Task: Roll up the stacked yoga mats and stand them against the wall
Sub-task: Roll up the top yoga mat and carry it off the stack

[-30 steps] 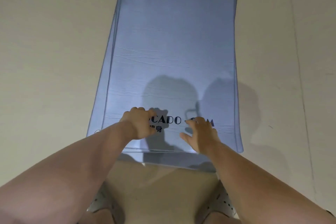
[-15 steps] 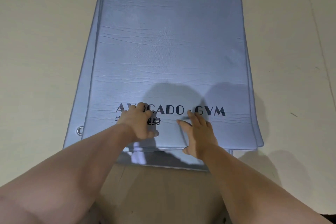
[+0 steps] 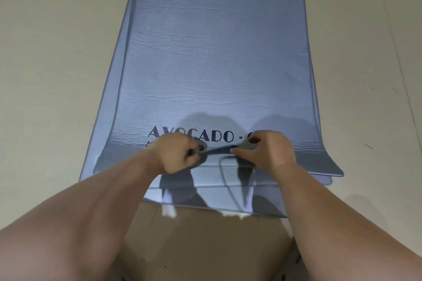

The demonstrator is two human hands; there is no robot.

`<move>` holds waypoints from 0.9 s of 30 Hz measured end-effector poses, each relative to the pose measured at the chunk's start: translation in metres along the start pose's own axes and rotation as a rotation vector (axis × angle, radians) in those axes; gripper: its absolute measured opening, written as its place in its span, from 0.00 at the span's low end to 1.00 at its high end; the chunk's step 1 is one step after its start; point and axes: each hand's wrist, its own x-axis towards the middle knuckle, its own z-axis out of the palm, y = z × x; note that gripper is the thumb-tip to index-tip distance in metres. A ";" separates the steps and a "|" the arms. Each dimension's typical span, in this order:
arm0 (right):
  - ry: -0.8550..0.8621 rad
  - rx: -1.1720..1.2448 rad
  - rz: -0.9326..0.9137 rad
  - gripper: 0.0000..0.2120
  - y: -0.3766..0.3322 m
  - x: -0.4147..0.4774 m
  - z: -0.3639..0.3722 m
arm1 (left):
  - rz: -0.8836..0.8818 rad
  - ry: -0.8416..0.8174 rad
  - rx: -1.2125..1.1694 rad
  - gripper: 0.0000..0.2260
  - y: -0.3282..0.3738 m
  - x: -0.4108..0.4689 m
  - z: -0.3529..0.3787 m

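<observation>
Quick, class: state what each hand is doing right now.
Left hand: fingers curled, gripping one end of the dark strap.
Right hand: pinching its other end.

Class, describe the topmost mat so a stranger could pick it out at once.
On the pale floor lies a stack of blue-grey mats. The top mat is the one the left hand and right hand grip at its lifted near edge; it alone shows the black print AVOCADO.

I note, head cam | left grip: bare | right grip: bare | left forearm: uncovered right down to the frame's lower edge, broad in view | right forearm: uncovered likewise, narrower in view | clothing: I can't tell.
</observation>
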 end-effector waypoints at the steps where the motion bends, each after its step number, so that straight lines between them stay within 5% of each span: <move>1: 0.019 -0.034 0.027 0.29 -0.003 0.007 -0.005 | -0.041 0.067 -0.010 0.13 0.002 0.002 -0.007; 6: 0.199 -0.153 -0.010 0.34 -0.029 0.032 -0.032 | -0.275 0.259 0.145 0.12 0.012 0.030 -0.040; 10: 0.539 -0.217 -0.251 0.22 -0.042 0.014 -0.004 | -0.332 0.249 0.190 0.11 0.012 0.045 -0.040; 12: 0.614 -0.254 -0.395 0.24 -0.037 -0.005 0.024 | -0.345 0.240 0.200 0.10 0.010 0.050 -0.040; 19: 0.268 -0.473 -0.184 0.52 -0.003 -0.017 0.056 | -0.480 0.224 0.159 0.13 -0.001 0.068 -0.052; 23: 0.321 -0.441 -0.150 0.46 -0.011 0.004 0.049 | -0.426 0.372 0.312 0.13 0.000 0.066 -0.057; 27: 0.170 -0.454 -0.093 0.35 -0.010 0.030 0.035 | -0.117 0.490 0.512 0.11 0.022 0.062 -0.050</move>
